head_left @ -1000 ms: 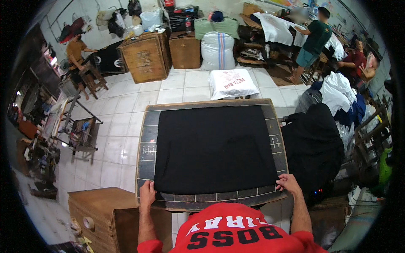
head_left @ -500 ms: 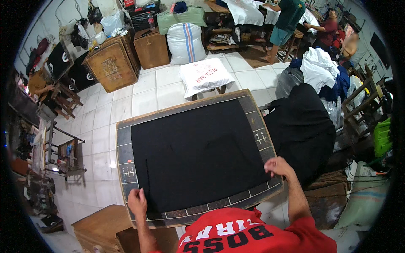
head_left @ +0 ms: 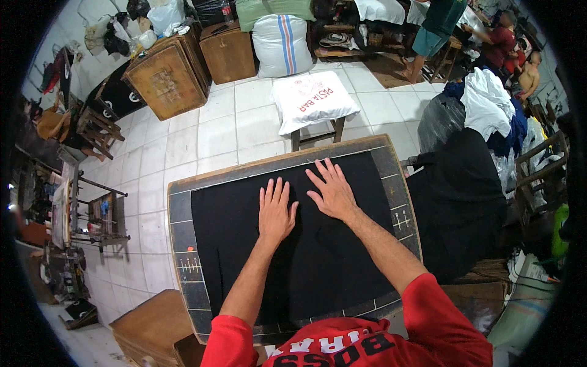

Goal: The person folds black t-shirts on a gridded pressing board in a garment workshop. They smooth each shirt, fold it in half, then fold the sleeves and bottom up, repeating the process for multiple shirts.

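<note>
A black cloth (head_left: 336,263) lies spread over a dark board (head_left: 181,229) marked with white lines and edged in wood. My left hand (head_left: 276,211) rests on the cloth's far half, palm down, fingers stretched away from me. To its right, nearer the far edge of the cloth, my right hand (head_left: 333,191) also lies palm down with fingers spread. Neither hand holds anything. Faint creases show in the cloth on the left side, and my forearms cover part of it.
A heap of black fabric (head_left: 455,208) hangs beside the board's right edge. Beyond the far edge stands a stool with a white packed bundle (head_left: 315,101). A wooden box (head_left: 147,324) sits at the near left. Other people (head_left: 437,30) are at the back right and far left.
Both hands have moved from the near corners of the cloth to its far half and now lie flat with fingers spread. The view has shifted slightly.
</note>
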